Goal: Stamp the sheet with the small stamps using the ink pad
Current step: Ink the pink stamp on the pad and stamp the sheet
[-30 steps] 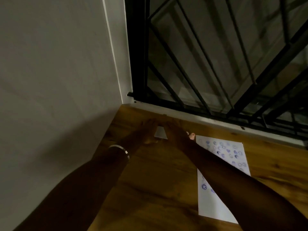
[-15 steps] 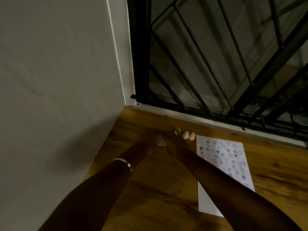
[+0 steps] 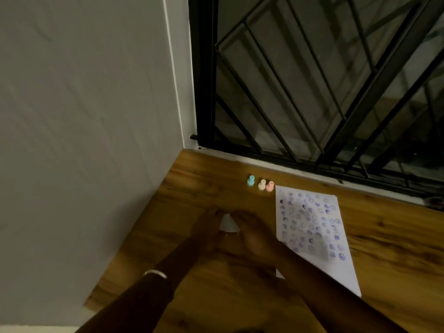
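Observation:
A white sheet [image 3: 312,227] covered with several purple stamp prints lies on the wooden floor to the right. Three small stamps stand in a row at its far left corner: teal [image 3: 250,181], cream [image 3: 262,184] and pink [image 3: 269,186]. My left hand [image 3: 206,228] and my right hand [image 3: 252,234] meet left of the sheet, both blurred. Between them they hold a small white flat object [image 3: 228,224], apparently the ink pad; most of it is hidden by the fingers. A bangle [image 3: 155,273] sits on my left wrist.
A grey wall [image 3: 84,140] closes the left side. A black metal window grille [image 3: 312,92] and its sill run along the far edge. The wooden floor [image 3: 216,296] stretches toward me.
Both hands have drawn back toward me with the white object between them. This uncovered the three stamps, which the hands hid a second ago.

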Demonstrator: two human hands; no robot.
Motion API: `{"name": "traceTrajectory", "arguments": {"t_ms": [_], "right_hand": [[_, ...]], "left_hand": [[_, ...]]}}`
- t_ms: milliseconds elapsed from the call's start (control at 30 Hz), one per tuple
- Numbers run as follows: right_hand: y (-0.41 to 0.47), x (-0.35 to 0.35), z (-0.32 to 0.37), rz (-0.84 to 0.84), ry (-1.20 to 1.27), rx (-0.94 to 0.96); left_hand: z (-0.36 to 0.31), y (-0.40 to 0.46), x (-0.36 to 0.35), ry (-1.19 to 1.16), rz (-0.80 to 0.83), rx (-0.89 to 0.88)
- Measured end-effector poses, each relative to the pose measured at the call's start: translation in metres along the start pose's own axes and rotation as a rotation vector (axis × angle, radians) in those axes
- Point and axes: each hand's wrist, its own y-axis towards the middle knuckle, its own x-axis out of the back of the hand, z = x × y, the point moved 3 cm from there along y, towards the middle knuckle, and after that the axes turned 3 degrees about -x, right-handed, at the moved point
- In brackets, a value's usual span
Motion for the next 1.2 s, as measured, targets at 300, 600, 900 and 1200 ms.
{"name": "traceTrajectory", "arguments": {"t_ms": [300, 600, 900, 1200], "right_hand": [[-0.022, -0.01, -0.001, 0.045, 0.085, -0.015], [-0.017, 0.009, -0.013, 0.125, 0.352, -0.067], [-0.003, 0.029, -0.014, -0.106, 0.554, -0.15], [0.016, 0.012, -0.02, -0.207, 0.549, -0.387]], "left_hand": [[0.009, -0.023, -0.023, -0.081, 0.0, -0.06], [0.008, -0.022, -0.005, -0.172, -0.023, -0.126], [0.012, -0.012, 0.009, -0.429, -0.243, 0.037], [0.023, 0.007, -0.001, -0.539, -0.258, 0.191]]}}
